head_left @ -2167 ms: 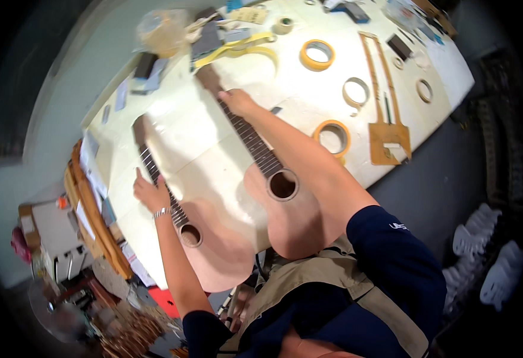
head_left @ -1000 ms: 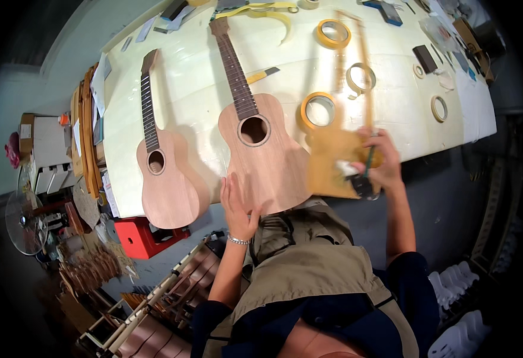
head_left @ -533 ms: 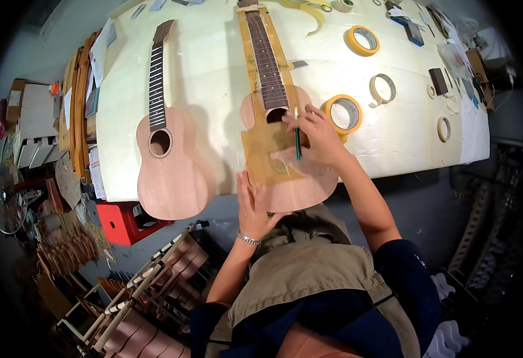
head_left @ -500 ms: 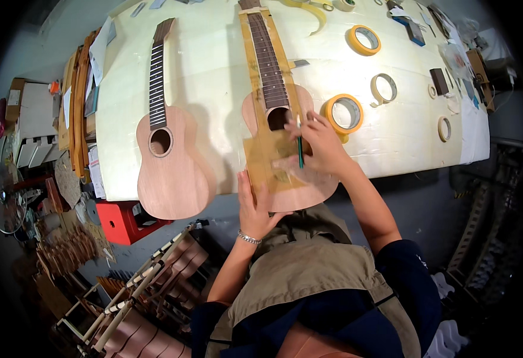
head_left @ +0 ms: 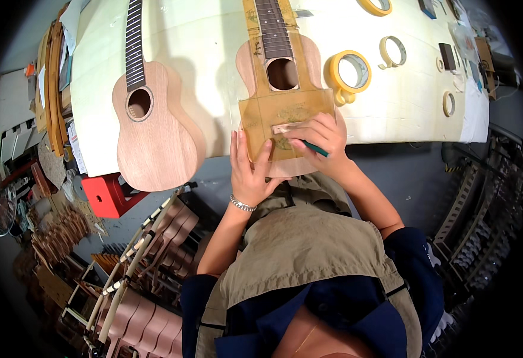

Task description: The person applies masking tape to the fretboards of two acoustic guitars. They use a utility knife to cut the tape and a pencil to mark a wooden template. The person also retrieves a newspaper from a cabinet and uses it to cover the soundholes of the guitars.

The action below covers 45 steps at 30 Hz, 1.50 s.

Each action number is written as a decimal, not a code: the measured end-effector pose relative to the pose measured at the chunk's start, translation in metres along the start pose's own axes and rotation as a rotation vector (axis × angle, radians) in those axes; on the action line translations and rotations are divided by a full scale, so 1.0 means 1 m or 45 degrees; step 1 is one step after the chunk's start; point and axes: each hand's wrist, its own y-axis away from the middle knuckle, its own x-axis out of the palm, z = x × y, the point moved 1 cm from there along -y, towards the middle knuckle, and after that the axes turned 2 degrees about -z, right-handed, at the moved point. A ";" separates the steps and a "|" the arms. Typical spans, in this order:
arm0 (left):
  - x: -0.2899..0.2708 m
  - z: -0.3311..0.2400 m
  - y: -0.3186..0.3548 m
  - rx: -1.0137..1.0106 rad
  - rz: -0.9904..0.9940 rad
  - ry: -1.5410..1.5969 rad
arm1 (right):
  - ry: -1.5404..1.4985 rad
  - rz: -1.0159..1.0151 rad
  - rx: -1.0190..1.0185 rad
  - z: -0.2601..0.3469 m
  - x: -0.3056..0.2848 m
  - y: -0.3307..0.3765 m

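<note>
Amber template (head_left: pixel 260 114) (partly) under left hand (head_left: pixel 252 179) and right hand (head_left: pixel 324 142)

Your pale wooden ukulele (head_left: pixel 311 62) lies face up, neck pointing away from you; a translucent amber template (head_left: pixel 285 104) covers its lower body, strips flanking the neck, your green stick (head_left: pixel 317 149) slanting above.

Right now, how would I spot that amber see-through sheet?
On the pale table, find the right-hand guitar. The amber sheet lies over its body, by the left hand. Unlike the tape roll nearby, it's angular, with two strips flanking the fretboard.
</note>
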 end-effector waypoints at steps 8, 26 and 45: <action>0.001 -0.002 0.001 -0.011 -0.013 -0.010 | 0.244 0.156 0.146 -0.010 -0.023 -0.008; -0.101 0.048 -0.002 -0.019 0.071 0.012 | -0.716 -0.488 0.895 -0.024 -0.017 -0.019; -0.187 0.210 0.048 -0.039 0.132 0.198 | 0.038 0.147 0.089 0.113 0.206 -0.131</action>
